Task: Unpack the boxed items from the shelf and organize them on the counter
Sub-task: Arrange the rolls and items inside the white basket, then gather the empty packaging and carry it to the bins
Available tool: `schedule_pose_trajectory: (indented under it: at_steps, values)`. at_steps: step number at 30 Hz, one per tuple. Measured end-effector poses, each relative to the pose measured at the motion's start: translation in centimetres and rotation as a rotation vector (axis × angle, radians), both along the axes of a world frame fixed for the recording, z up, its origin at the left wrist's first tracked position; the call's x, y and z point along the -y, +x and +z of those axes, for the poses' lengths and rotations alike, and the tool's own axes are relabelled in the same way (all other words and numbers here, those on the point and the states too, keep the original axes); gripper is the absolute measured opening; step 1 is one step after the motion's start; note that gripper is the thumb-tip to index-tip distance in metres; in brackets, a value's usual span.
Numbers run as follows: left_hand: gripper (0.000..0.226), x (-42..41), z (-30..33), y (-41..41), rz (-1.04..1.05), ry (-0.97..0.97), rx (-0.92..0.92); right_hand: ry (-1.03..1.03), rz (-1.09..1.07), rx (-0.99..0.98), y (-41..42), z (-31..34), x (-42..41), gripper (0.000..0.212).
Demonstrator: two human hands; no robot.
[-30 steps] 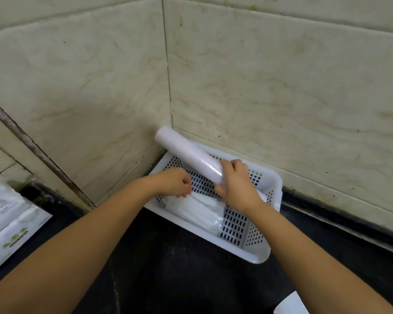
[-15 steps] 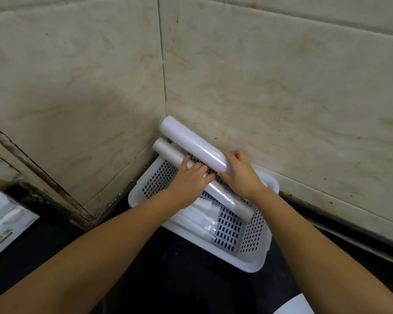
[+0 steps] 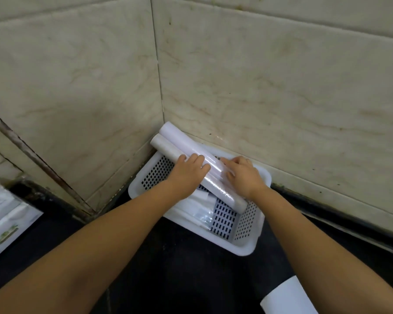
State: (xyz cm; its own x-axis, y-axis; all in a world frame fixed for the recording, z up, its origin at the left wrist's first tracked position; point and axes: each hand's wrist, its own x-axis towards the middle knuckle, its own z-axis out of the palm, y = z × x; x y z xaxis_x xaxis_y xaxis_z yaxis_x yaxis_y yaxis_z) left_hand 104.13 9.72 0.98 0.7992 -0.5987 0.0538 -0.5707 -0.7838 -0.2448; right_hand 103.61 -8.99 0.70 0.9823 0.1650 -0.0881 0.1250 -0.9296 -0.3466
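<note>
Your left hand (image 3: 186,172) lies flat, fingers spread over the nearer roll (image 3: 168,150); your right hand (image 3: 242,174) curls loosely against the glossy roll (image 3: 210,169), though I cannot tell if it grips. Both rolls lie side by side between your fingers across the basket (image 3: 247,250), long axes running from the wall corner down toward your right wrist.
</note>
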Motion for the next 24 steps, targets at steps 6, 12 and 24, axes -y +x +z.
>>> schedule_pose_trajectory:
  at_steps: [6,12,24]
  values:
    - [0.029,0.8,4.5,-6.6,-0.113,-0.181,-0.053,0.161,-0.076,0.049,-7.1,4.6,2.8,0.046]
    - [0.019,1.3,4.4,-19.4,-0.071,-0.687,-0.457,0.209,-0.123,0.127,-18.0,5.2,7.2,0.037]
    - [0.096,-0.4,-1.3,-29.5,0.085,0.187,-0.758,-0.103,-0.164,-0.547,-34.2,-2.8,9.2,0.090]
